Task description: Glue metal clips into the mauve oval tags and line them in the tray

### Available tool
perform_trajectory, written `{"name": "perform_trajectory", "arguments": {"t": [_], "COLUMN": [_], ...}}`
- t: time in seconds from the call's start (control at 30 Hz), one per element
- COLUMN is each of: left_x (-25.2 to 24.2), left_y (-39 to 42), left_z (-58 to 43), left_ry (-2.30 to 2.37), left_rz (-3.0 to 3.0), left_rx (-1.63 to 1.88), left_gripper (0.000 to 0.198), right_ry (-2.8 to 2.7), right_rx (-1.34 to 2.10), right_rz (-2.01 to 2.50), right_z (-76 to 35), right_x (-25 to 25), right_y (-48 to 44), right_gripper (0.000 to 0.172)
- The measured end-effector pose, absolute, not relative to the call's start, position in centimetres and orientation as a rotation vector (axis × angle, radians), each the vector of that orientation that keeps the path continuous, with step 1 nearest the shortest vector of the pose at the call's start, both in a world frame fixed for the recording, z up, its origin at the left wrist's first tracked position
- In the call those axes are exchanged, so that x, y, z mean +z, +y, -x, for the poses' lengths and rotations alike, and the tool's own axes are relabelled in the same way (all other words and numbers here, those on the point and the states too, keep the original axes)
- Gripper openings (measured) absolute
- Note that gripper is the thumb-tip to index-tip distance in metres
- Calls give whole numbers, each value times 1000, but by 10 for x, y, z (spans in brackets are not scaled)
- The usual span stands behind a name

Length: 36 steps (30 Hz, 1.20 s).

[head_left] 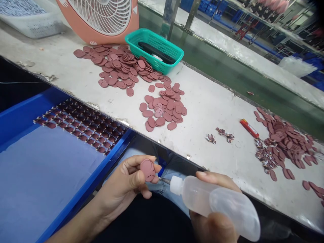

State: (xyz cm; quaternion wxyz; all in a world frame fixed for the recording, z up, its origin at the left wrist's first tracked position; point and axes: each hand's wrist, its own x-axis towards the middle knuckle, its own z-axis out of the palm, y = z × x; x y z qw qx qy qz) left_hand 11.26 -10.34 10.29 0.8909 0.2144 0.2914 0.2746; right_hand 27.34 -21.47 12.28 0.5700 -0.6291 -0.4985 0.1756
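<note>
Between the thumb and fingers of my left hand (131, 180) is a flat, oval reddish-brown disc (147, 169) with a curved line and small holes in it. My right hand (217, 202) grips a translucent squeeze bottle (217, 202), tilted on its side. Its thin metal nozzle (165, 180) points left, with the tip at the lower right edge of the disc; whether it touches cannot be made out. Both hands are over my lap, in front of the table. Loose discs of the same kind (167, 104) lie in a heap on the table ahead.
A blue tray (113, 148) at left holds rows of discs with small figures attached. On the table (202, 98) stand an orange fan (135, 23) and a green basket (162, 65) with dark items. To the right lie small figures (211, 138), a red tube (249, 128) and more discs (286, 138).
</note>
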Motion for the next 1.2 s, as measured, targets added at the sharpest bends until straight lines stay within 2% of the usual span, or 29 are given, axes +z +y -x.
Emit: {"name": "perform_trajectory", "arguments": {"t": [0.13, 0.3, 0.5, 0.67, 0.77, 0.87, 0.93, 0.97, 1.07, 1.2], "left_x": [104, 105, 105, 110, 116, 118, 115, 113, 107, 104], "left_y": [-104, -105, -105, -105, -106, -105, -102, -101, -97, -95], "left_z": [-113, -112, -112, -115, -117, -117, -116, -115, -116, -117], "left_ry": [615, 634, 683, 752, 878, 987, 995, 984, 931, 899], "left_rz": [-439, -433, -446, -457, -446, -442, -448, -453, -463, -477], "left_rx": [566, 579, 576, 573, 609, 673, 706, 716, 727, 714], "left_gripper": [27, 29, 32, 35, 44, 46, 45, 46, 45, 43], "right_ry": [-995, -965, -946, -878, -708, -449, -393, -434, -786, -1058], "right_rx": [408, 317, 397, 433, 610, 931, 1032, 1020, 754, 490], "right_rz": [1294, 1371, 1386, 1358, 1177, 935, 887, 917, 1281, 1713], "right_z": [-269, -269, -272, -272, -276, -284, -292, -298, -321, -353], "right_x": [125, 122, 121, 119, 118, 121, 123, 123, 119, 113], "right_y": [-207, -206, -210, -210, -207, -197, -184, -176, -150, -121], "right_gripper": [35, 36, 29, 31, 38, 56, 49, 44, 57, 39]}}
